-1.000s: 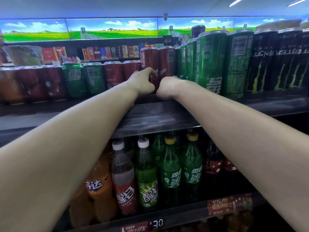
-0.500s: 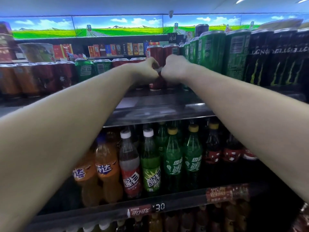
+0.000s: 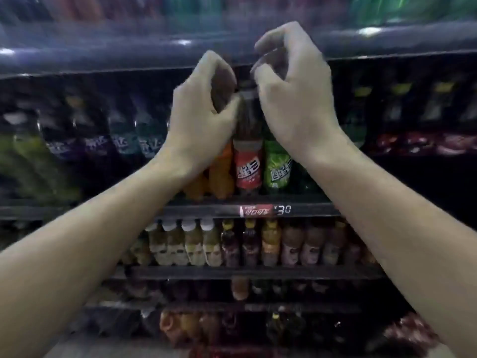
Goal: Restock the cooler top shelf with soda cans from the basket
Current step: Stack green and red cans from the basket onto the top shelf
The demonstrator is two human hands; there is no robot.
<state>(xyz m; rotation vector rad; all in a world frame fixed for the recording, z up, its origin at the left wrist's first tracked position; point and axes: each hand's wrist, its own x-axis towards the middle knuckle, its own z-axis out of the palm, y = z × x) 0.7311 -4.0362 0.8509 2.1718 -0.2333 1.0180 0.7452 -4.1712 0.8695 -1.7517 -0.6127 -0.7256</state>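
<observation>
My left hand (image 3: 198, 112) and my right hand (image 3: 294, 99) hang side by side in front of the cooler, just below the front edge of the top shelf (image 3: 129, 55). The fingers of both are loosely curled and hold nothing. On the top shelf, at the upper edge of the view, the soda cans (image 3: 387, 9) are only green and red blurs. No basket is in view.
Behind my hands the second shelf holds upright bottles, among them a red-labelled one (image 3: 248, 164) and a green-labelled one (image 3: 280, 169). A price strip (image 3: 258, 210) runs under them. Lower shelves carry rows of smaller bottles (image 3: 232, 246).
Both hands have come back off the red cans on the top shelf and dropped lower. The view has tilted down, so the lower shelves fill the frame.
</observation>
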